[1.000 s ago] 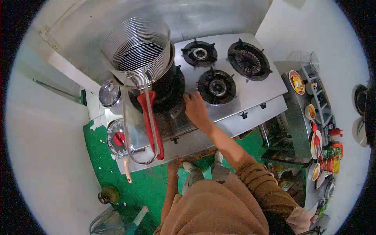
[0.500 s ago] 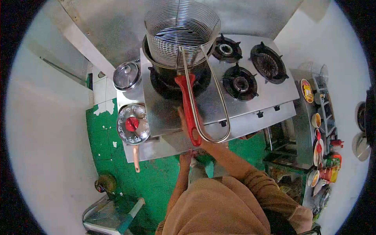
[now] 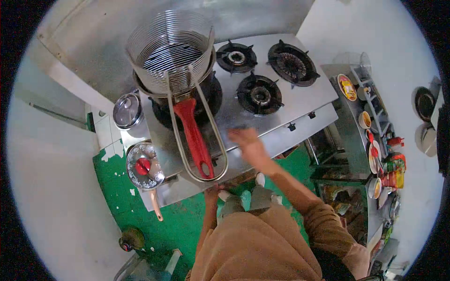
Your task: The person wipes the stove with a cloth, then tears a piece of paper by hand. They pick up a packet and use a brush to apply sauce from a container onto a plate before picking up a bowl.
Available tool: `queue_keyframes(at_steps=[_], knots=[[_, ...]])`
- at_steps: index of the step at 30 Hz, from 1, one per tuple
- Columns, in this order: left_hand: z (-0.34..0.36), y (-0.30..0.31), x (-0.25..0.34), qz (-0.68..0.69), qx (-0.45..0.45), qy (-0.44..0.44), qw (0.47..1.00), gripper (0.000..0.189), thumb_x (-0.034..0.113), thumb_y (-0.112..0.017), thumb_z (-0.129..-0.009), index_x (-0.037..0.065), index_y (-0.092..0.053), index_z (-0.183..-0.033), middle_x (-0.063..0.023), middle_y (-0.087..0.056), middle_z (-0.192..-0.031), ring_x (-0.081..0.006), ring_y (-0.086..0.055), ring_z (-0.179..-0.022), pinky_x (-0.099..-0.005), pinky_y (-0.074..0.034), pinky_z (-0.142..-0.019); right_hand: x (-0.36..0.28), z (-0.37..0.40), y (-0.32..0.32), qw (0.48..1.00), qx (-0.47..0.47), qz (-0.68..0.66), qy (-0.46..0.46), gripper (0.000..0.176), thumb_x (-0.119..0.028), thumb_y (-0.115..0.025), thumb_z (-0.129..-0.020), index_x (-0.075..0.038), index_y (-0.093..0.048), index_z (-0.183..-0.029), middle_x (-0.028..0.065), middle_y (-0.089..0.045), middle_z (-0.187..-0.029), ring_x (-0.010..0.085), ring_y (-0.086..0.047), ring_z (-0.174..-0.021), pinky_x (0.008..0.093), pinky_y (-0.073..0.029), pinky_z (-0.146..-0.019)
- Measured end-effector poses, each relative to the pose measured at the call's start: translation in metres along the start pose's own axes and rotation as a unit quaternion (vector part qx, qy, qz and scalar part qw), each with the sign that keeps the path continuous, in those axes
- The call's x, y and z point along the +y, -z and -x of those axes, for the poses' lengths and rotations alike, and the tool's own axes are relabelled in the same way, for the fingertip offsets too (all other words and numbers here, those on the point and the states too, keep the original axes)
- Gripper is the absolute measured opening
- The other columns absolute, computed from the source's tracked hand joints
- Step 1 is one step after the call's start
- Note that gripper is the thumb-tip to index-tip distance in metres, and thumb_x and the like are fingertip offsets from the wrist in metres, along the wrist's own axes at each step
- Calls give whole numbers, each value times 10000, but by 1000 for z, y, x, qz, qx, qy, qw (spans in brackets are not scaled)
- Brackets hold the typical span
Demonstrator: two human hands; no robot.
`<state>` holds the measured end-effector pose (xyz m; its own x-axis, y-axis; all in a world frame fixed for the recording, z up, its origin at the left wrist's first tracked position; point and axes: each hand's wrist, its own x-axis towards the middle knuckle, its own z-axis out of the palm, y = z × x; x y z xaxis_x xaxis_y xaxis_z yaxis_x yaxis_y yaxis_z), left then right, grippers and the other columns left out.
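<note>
A wire fry basket [image 3: 171, 70] rests in a dark pot [image 3: 140, 85] on the stove's left burner. Its red grip [image 3: 193, 133] and wire handle loop point toward me over the front edge. My right hand [image 3: 247, 144] is just right of the loop, above the steel stove top [image 3: 234, 126]. Its fingers are stretched out, slightly blurred, and hold nothing. My left hand [image 3: 212, 191] is low at the stove's front edge, below the end of the handle. Its fingers are mostly hidden, so I cannot see whether it grips anything.
More burners [image 3: 259, 94] are on the stove's right side. To the left stand a lidded pan [image 3: 145, 175] with a red knob and a lidded pot [image 3: 127, 111]. A side counter [image 3: 349, 110] on the right holds bowls, plates and packets. Green flooring [image 3: 176, 225] lies below.
My right hand has moved out from behind the basket's handle, over the stove top to its right. The view has shifted, so the stove and basket appear farther left.
</note>
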<state>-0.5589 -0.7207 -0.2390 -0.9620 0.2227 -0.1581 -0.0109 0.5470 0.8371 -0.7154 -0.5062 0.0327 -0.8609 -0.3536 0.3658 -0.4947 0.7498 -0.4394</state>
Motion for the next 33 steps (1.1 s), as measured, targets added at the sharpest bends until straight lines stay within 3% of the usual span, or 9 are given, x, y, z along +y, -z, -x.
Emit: queue_keyframes(at_steps=[3,5,7,11,17,20,22,24,33], knots=[[-1,-8,-6,-136,24,-106,985,186,159,-507,-876,-6,-594,-870,-90,-654,-772,-201,-626,-668,-294,-461,-541,91,37,41,986,111,106,-65,350,80,-502,-698,-55,-607,-1003,137,-602,-904,321,-537,-837,408,-425,-752],[-1,-36,-31,469,95,238,845,180,179,-521,-881,14,-592,-877,-80,-654,-772,-203,-631,-659,-275,-458,-504,129,46,67,962,155,182,-129,335,89,-510,-701,-55,-613,-985,138,-604,-900,320,-532,-835,399,-427,-743],[2,-23,-19,356,106,184,910,186,202,-536,-875,23,-589,-872,-79,-651,-757,-198,-632,-657,-266,-461,-508,138,44,79,942,201,190,-190,278,65,-498,-739,-49,-612,-965,137,-609,-897,318,-531,-811,393,-426,-724],[-2,-4,35,601,170,243,742,211,259,-596,-839,49,-586,-861,-81,-644,-773,-232,-634,-651,-284,-474,-533,101,47,15,956,155,154,-198,305,38,-490,-716,-35,-605,-989,139,-609,-963,317,-531,-890,421,-411,-795],[7,-18,-51,666,26,205,717,331,346,-497,-867,47,-566,-991,-127,-629,-937,-339,-623,-800,-413,-493,-582,-41,34,-70,995,72,30,-62,441,-7,-476,-678,-66,-569,-1105,144,-562,-1083,312,-511,-995,393,-411,-870],[5,-4,-63,252,-48,198,946,400,378,-433,-889,44,-537,-1083,-136,-627,-964,-325,-619,-828,-387,-489,-565,-28,34,-47,999,12,-16,42,471,-9,-497,-677,-101,-556,-1136,128,-549,-1136,296,-509,-1013,374,-415,-867],[11,-3,-43,318,3,245,916,412,378,-454,-885,49,-521,-1124,-128,-631,-963,-309,-616,-805,-356,-472,-559,18,67,-25,943,24,-301,-139,482,-20,-521,-674,-133,-559,-1142,94,-544,-1175,284,-501,-1035,365,-424,-853],[11,4,-21,384,56,290,875,431,378,-475,-882,54,-505,-1164,-119,-636,-962,-293,-613,-782,-324,-454,-553,49,87,36,996,24,21,-79,502,23,-527,-653,-128,-570,-1130,68,-546,-1191,278,-528,-999,344,-430,-845],[0,36,72,326,54,376,866,481,440,-596,-817,72,-545,-1123,-51,-662,-852,-139,-564,-675,-244,-373,-541,197,177,-2,913,203,125,-332,238,-35,-600,-661,-33,-617,-898,136,-598,-869,326,-541,-810,412,-424,-734]])
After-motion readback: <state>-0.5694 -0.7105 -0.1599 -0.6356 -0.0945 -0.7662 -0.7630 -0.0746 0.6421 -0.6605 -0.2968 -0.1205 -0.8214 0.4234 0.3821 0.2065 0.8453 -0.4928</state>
